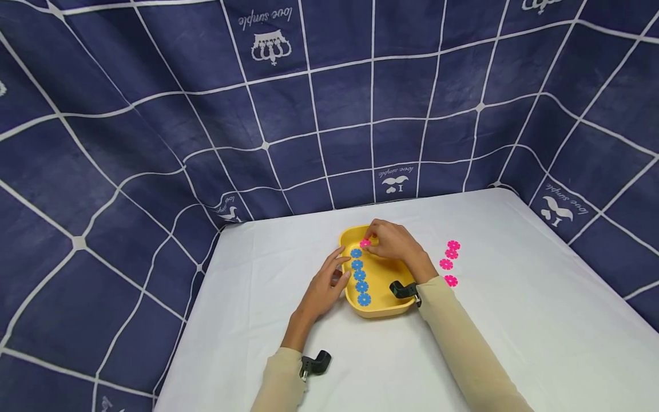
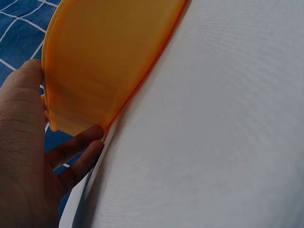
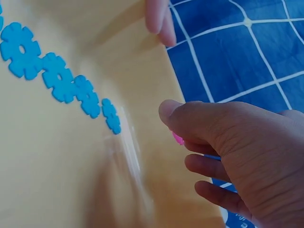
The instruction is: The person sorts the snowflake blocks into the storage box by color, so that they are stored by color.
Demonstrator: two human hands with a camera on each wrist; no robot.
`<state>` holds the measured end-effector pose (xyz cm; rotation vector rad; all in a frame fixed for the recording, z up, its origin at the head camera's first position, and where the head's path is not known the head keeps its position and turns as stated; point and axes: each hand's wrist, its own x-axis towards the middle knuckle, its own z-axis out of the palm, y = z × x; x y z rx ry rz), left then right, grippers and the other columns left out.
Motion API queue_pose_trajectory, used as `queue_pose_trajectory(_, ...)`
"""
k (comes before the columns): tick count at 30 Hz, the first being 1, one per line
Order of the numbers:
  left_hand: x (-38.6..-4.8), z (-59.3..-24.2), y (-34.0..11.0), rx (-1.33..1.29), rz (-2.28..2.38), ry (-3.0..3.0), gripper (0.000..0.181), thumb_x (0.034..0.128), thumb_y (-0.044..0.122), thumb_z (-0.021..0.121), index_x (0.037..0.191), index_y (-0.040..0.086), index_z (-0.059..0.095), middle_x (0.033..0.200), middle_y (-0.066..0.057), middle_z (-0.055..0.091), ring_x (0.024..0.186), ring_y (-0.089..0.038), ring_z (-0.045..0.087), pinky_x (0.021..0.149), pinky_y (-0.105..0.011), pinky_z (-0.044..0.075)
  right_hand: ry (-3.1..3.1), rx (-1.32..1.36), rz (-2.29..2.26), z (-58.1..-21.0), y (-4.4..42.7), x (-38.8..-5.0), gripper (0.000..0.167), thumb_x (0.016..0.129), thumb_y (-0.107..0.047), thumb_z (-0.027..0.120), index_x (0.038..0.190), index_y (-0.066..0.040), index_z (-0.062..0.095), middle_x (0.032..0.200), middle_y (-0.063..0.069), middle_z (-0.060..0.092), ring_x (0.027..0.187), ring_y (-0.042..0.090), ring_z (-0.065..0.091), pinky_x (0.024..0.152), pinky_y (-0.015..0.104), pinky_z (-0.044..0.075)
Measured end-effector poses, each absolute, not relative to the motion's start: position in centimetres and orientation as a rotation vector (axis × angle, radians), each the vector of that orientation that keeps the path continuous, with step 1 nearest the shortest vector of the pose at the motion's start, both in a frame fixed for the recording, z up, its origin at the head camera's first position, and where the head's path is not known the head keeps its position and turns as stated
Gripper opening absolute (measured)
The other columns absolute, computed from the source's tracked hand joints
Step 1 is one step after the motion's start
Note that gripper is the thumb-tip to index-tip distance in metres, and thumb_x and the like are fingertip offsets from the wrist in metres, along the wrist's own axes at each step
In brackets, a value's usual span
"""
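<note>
A yellow tray rests on the white cloth. Along its left side, inside, runs a row of several blue snowflake discs. My right hand is over the tray's far part and pinches a pink snowflake disc between thumb and finger, just beyond the last blue disc. In the right wrist view, only a sliver of the pink disc shows. My left hand holds the tray's left wall; in the left wrist view, its thumb is at the rim and two fingertips touch near the base.
Several pink snowflake discs lie in a loose line on the cloth right of the tray. A blue checked curtain surrounds the white table at the back and sides. Each wrist carries a small black camera.
</note>
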<state>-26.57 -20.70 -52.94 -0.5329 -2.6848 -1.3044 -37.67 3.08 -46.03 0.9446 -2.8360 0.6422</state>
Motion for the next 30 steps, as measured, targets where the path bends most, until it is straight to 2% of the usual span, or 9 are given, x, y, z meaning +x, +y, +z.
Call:
queue_pose_trajectory(4, -26.6, -53.1, -20.7, -0.540, -1.296, -2.680, 0.048, 0.1131, 0.043, 0.054, 0.155, 0.020, 0.055, 0.175, 0.018, 0.027, 0.114, -0.011, 0.065, 0.094, -0.030, 0.061, -2.870, 0.937, 0.619, -46.5, 3.0, -38.0, 0.030, 0.090, -0.030, 0.089, 0.109, -0.008, 0.081, 0.109, 0.004, 0.071, 0.090, 0.021, 0.062, 0.086, 0.040, 0.059)
queue_pose_trajectory(15, -26.7, -53.2, -20.7, -0.564, -1.295, -2.648, 0.047, 0.1130, 0.042, 0.055, 0.155, 0.020, 0.055, 0.174, 0.016, 0.029, 0.113, -0.012, 0.067, 0.093, -0.029, 0.062, -2.937, 0.932, 0.550, -47.2, 2.9, -38.4, 0.031, 0.093, -0.030, 0.086, 0.111, -0.005, 0.080, 0.115, 0.007, 0.071, 0.099, 0.026, 0.067, 0.097, 0.045, 0.060)
queue_pose_trajectory(23, -26.7, -53.1, -20.9, -0.583, -1.273, -2.634, 0.047, 0.1132, 0.041, 0.055, 0.154, 0.019, 0.056, 0.174, 0.012, 0.031, 0.111, -0.011, 0.067, 0.092, -0.028, 0.062, -2.949, 0.953, 0.471, -47.3, 2.7, -38.7, 0.031, 0.095, -0.031, 0.084, 0.111, -0.005, 0.080, 0.116, 0.008, 0.070, 0.098, 0.027, 0.067, 0.096, 0.045, 0.060)
queue_pose_trajectory(30, -26.6, -53.2, -20.8, -0.561, -1.274, -2.649, 0.048, 0.1130, 0.044, 0.054, 0.154, 0.020, 0.056, 0.174, 0.015, 0.030, 0.111, -0.010, 0.066, 0.092, -0.028, 0.061, -2.955, 0.950, 0.406, -47.5, 2.5, -38.6, 0.030, 0.094, -0.030, 0.085, 0.109, -0.004, 0.079, 0.113, 0.009, 0.071, 0.096, 0.028, 0.069, 0.094, 0.046, 0.061)
